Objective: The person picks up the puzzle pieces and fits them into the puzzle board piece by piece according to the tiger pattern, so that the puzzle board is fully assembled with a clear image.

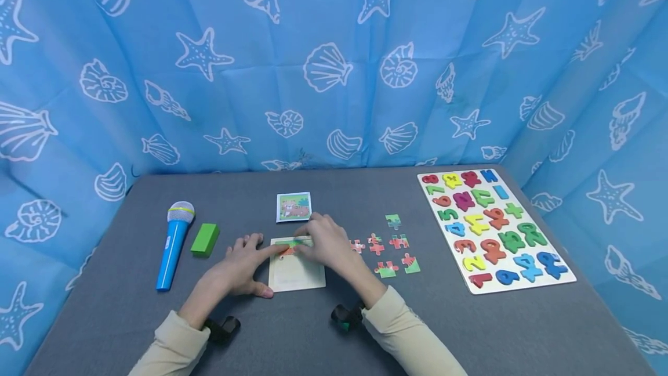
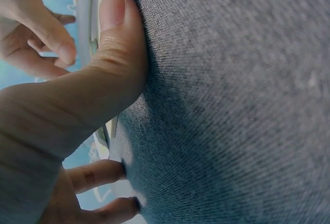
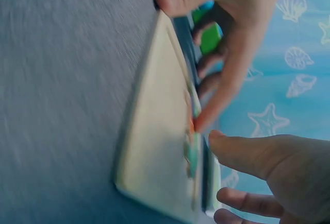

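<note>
A pale wooden puzzle tray (image 1: 297, 278) lies on the table with a few joined jigsaw pieces (image 1: 288, 249) along its far side. My left hand (image 1: 237, 268) spans the tray's left side. Its index finger touches an orange piece, and the thumb rests by the near left corner, as the right wrist view shows on the tray (image 3: 149, 131). My right hand (image 1: 326, 242) hovers over the tray's far right corner, thumb close to a green piece (image 3: 192, 159). Nothing shows between its fingers. Several loose jigsaw pieces (image 1: 387, 270) lie to the right.
Behind the tray is a picture card (image 1: 294, 209). At left lie a blue toy microphone (image 1: 174, 248) and a green block (image 1: 205, 240). A white board of colourful numbers and symbols (image 1: 496, 286) lies at right. A blue shell-patterned curtain (image 1: 313, 115) hangs behind the grey table (image 1: 282, 341).
</note>
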A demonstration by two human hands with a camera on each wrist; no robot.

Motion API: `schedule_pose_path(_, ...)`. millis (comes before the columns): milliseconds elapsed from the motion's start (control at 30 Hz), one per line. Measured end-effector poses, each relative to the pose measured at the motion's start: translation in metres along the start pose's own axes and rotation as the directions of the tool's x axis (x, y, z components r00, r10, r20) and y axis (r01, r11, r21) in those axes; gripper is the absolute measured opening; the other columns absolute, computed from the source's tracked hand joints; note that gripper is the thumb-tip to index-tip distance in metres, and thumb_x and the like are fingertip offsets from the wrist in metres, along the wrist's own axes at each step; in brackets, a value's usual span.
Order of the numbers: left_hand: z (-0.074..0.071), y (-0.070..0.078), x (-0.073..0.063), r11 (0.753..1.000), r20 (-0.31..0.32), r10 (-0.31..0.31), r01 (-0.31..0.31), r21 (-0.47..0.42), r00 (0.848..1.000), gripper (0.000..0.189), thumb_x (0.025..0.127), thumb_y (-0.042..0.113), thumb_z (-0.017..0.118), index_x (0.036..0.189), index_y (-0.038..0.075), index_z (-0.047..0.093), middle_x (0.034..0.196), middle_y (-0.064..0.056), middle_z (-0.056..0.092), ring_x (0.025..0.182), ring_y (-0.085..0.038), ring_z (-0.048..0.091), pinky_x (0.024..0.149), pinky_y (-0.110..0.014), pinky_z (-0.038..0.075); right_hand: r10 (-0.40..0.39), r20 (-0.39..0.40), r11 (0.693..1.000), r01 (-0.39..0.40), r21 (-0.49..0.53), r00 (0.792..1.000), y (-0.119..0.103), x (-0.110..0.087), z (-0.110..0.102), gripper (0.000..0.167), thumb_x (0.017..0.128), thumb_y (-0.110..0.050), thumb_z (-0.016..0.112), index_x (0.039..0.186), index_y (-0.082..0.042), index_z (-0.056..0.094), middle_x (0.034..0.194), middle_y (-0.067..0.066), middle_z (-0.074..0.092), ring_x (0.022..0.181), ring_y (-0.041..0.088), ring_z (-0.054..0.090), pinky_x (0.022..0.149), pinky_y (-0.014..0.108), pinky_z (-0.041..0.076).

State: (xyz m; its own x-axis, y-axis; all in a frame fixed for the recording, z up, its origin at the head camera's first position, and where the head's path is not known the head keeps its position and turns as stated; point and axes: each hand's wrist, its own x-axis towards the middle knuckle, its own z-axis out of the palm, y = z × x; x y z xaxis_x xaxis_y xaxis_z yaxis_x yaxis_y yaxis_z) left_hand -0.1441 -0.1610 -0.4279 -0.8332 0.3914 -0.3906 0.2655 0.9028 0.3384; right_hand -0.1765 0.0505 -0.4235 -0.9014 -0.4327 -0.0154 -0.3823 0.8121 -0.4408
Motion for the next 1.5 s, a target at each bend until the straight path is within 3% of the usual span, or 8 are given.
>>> schedule_pose_path(400,0.001,0.000,0.002,1.000,0.006,-0.013,0.013,0.014,1.000,0.092,0.076,0.048,0.087,0.155,0.033,0.043,0.161,-0.030,0.030,0.141,-0.059,0.031,0.107,-0.081,0.026,0.061,-0.091,0.997,-0.066,-0.050,0.994,0.044,-0.011,-0.035,0.033,0.090,-0.029,0.080,0.120,-0.016,0.077,0.111,0.012,0.066,0.098,0.027,0.057,0.066,0.040,0.051)
schedule_pose_path(667,0.002,-0.002,0.001,1.000,-0.005,-0.002,0.002,0.014,1.000,0.090,0.077,0.045,0.088,0.155,0.034,0.043,0.160,-0.029,0.030,0.140,-0.058,0.032,0.107,-0.081,0.026,0.137,-0.095,0.984,-0.147,-0.103,0.986,0.076,-0.023,-0.056,0.039,0.090,-0.031,0.079,0.126,-0.015,0.074,0.115,0.013,0.064,0.102,0.030,0.057,0.069,0.042,0.052)
schedule_pose_path(1000,0.001,0.000,0.000,1.000,-0.011,0.012,-0.012,-0.003,1.000,0.094,0.077,0.045,0.088,0.156,0.033,0.040,0.157,-0.028,0.033,0.136,-0.055,0.035,0.105,-0.080,0.028,0.194,-0.089,0.976,-0.201,-0.080,0.977,0.107,-0.039,-0.073,0.044,0.091,-0.029,0.078,0.131,-0.012,0.070,0.128,0.018,0.062,0.118,0.038,0.056,0.083,0.055,0.055)
schedule_pose_path(1167,0.002,-0.001,0.001,1.000,-0.006,0.002,-0.002,-0.001,1.000,0.091,0.078,0.043,0.088,0.156,0.034,0.041,0.158,-0.029,0.031,0.138,-0.056,0.033,0.106,-0.080,0.027,0.208,-0.088,0.975,-0.214,-0.056,0.974,0.119,-0.044,-0.078,0.045,0.092,-0.028,0.077,0.133,-0.010,0.069,0.127,0.019,0.061,0.117,0.038,0.056,0.087,0.058,0.053)
schedule_pose_path(1500,0.001,-0.001,0.002,1.000,0.002,0.002,-0.002,-0.009,1.000,0.091,0.079,0.043,0.087,0.156,0.033,0.040,0.160,-0.031,0.029,0.140,-0.058,0.031,0.107,-0.081,0.026,0.204,-0.085,0.976,-0.209,-0.054,0.975,0.135,-0.051,-0.085,0.046,0.090,-0.025,0.079,0.131,-0.005,0.069,0.122,0.022,0.063,0.106,0.035,0.058,0.087,0.052,0.050)
